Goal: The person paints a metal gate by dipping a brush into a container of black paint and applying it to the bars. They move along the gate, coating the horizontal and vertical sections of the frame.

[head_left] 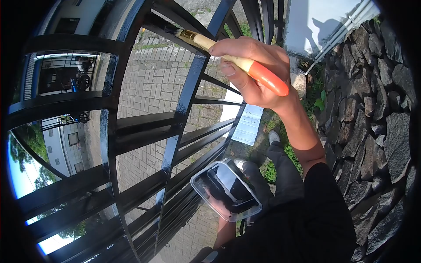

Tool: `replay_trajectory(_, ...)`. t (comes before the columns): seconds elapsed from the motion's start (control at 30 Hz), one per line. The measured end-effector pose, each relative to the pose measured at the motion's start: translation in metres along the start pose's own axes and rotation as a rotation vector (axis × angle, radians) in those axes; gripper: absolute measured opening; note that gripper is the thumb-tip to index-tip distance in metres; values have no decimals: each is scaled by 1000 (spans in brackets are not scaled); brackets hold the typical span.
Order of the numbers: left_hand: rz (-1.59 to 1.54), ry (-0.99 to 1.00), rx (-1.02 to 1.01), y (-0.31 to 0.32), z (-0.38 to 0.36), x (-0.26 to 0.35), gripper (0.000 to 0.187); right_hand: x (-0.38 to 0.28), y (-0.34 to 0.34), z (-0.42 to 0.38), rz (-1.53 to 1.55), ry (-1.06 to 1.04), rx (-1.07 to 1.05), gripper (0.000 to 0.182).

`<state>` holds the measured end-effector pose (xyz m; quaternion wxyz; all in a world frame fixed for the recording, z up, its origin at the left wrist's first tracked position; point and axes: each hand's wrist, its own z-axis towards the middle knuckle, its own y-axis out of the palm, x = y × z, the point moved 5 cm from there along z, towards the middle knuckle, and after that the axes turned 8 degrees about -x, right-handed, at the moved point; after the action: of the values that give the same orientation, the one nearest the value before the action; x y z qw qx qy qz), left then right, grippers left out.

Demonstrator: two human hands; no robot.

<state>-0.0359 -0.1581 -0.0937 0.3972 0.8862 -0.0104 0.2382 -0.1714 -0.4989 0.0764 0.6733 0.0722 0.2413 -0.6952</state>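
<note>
My right hand [256, 65] is closed around a paintbrush [268, 79] with a pale wooden handle, an orange-red end and a gold-coloured ferrule. Its dark bristles meet a black bar of the metal fence [189, 85] at the upper left. Lower down, my left hand [218, 205] supports a clear plastic container [246, 180] from beneath; the fingers are mostly hidden behind it. Glossy black paint [226, 186] lies inside the container. The fence bars look shiny black in places.
A rough stone wall [368, 105] rises on the right, near white pipes [340, 35]. White printed sheets [247, 125] lie on the ground by my shoes [273, 136]. Brick paving [153, 79] shows through the fence, with a building [68, 140] beyond.
</note>
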Motion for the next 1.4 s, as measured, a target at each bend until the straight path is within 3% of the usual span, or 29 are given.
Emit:
replay_trajectory(0.03,447,161,59,-9,-2,7,41,0,-1,0,1,-1,0,21)
replay_trajectory(0.1,495,294,46,-16,-2,11,38,-1,-2,0,23,-7,-2,22)
replay_trajectory(0.2,636,290,32,-12,-2,12,38,5,0,-1,43,-2,18,22)
replay_trajectory(0.27,178,87,9,9,0,3,39,6,-2,-4,42,25,-1,23)
replay_trajectory(0.37,144,70,15,1,2,2,42,7,-2,-8,45,56,-12,23)
replay_trajectory(0.5,307,226,-97,-10,-1,5,42,7,-1,-5,63,11,26,21)
replay_trajectory(0.53,704,296,-39,-14,0,10,40,8,-2,-6,61,12,26,21)
replay_trajectory(0.63,258,192,-170,-8,3,3,38,10,-1,-8,50,49,-11,21)
replay_trajectory(0.73,428,170,111,-4,-2,5,38,12,-2,-10,49,80,-23,20)
replay_trajectory(0.83,311,128,27,4,-3,2,38,12,-5,-8,63,16,27,18)
replay_trajectory(0.93,355,224,-87,4,1,5,38,15,-5,-8,80,45,0,16)
replay_trajectory(1.0,240,103,150,-2,3,1,38,18,-2,-13,70,73,-37,16)
replay_trajectory(1.03,241,103,150,-6,2,1,38,19,-2,-16,71,73,-37,16)
replay_trajectory(1.13,313,178,-153,-14,4,3,38,20,-2,-19,78,102,-36,17)
replay_trajectory(1.2,149,2,112,-40,9,-3,40,17,-5,-16,77,105,-39,18)
replay_trajectory(1.23,150,1,113,-42,8,-3,40,17,-6,-14,77,106,-39,18)
replay_trajectory(1.27,268,90,-43,-35,7,3,37,15,-6,-12,86,69,-32,18)
replay_trajectory(1.37,459,190,-122,-21,7,6,37,15,-3,-12,89,32,-43,17)
replay_trajectory(1.4,297,87,7,-20,10,0,36,16,-1,-14,84,31,-62,20)
